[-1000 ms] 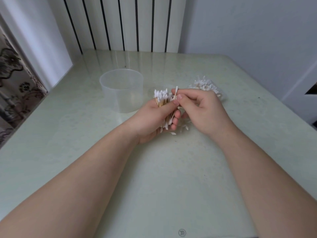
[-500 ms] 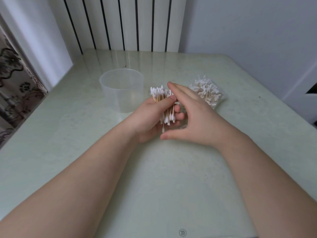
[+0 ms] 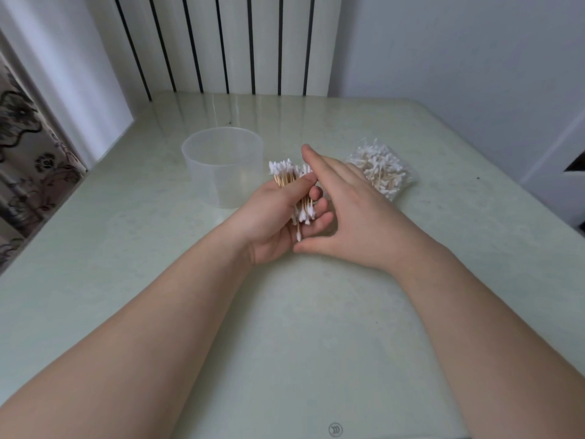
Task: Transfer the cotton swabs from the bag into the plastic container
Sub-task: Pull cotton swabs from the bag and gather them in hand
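My left hand (image 3: 272, 217) grips a bundle of wooden-stemmed cotton swabs (image 3: 286, 174) near the middle of the table, white tips sticking out above and below the fist. My right hand (image 3: 351, 213) lies flat with straight fingers against the right side of the bundle. A clear round plastic container (image 3: 223, 164) stands just left of and behind the bundle; I see nothing inside it. Behind my right hand lies the clear bag (image 3: 381, 171) with several loose swabs in it.
The pale green table (image 3: 285, 327) runs to a white panelled wall with dark stripes at the back. A patterned curtain (image 3: 25, 160) hangs off the left edge. A grey wall stands on the right.
My right hand stopped pinching a swab at the top of the bundle and opened flat beside it. The left hand with the bundle shifted slightly toward the container.
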